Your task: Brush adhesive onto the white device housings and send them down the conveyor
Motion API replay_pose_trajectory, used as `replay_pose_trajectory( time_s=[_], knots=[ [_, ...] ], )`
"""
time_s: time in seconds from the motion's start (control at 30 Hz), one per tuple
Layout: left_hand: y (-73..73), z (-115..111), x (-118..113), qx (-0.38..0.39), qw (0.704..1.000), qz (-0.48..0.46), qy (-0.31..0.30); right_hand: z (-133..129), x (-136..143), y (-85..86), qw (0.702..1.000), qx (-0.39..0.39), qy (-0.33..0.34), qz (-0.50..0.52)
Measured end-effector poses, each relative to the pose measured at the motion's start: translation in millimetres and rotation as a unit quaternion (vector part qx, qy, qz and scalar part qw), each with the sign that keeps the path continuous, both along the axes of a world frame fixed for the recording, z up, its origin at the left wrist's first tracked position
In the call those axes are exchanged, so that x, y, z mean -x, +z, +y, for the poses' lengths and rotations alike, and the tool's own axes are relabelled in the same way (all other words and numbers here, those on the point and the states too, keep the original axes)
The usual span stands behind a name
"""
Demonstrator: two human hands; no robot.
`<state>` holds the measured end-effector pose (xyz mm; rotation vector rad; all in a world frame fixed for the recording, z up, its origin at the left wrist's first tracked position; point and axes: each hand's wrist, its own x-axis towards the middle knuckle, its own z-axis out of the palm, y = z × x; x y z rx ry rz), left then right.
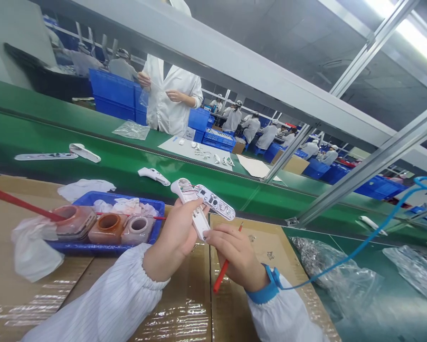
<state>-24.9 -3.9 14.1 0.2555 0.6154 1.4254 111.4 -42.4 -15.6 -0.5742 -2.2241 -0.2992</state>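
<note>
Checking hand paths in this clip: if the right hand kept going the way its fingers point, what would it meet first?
The right hand, gripping a red brush, points up-left at the white housing held in the left hand. Its fingertips already look about touching the housing's lower end; depth is unclear.

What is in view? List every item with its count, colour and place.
white plastic device shell: one, white, in the left hand, circuit board attached
circuit board: one, white, hanging off the shell's top
red stick tool: one, red, in the right hand
blue plastic tray: one, blue, on the cardboard at left
small jars: three, brownish and pinkish, in the tray
white shells on the green belt: at least two, white
blue crates: several, behind the belt
person in a white coat: one, across the belt
blue wrist strap: one, right wrist
left hand; right hand: sleeved in white
</note>
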Motion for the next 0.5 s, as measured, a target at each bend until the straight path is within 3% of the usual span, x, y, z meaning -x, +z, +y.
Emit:
replay_pose_trajectory(
  time_s=[0.17,0.3,0.4,0.5],
  knots=[
    [-4.4,6.4,-1.6,-0.002,0.995,0.008,0.095,-2.4,9.9,-8.1,0.997,-0.033,-0.057,-0.027],
    [-5.7,24.2,-22.5,0.058,0.989,0.063,0.124,5.3,11.7,-1.5,0.988,-0.020,-0.144,-0.046],
    [-6.7,56.5,-49.8,0.062,0.987,0.099,0.109,10.7,1.0,9.2,0.975,0.017,-0.220,-0.007],
    [-13.5,102.4,-77.5,0.059,0.981,0.147,0.111,10.6,-18.0,19.4,0.970,0.052,-0.216,0.095]
  ],
)
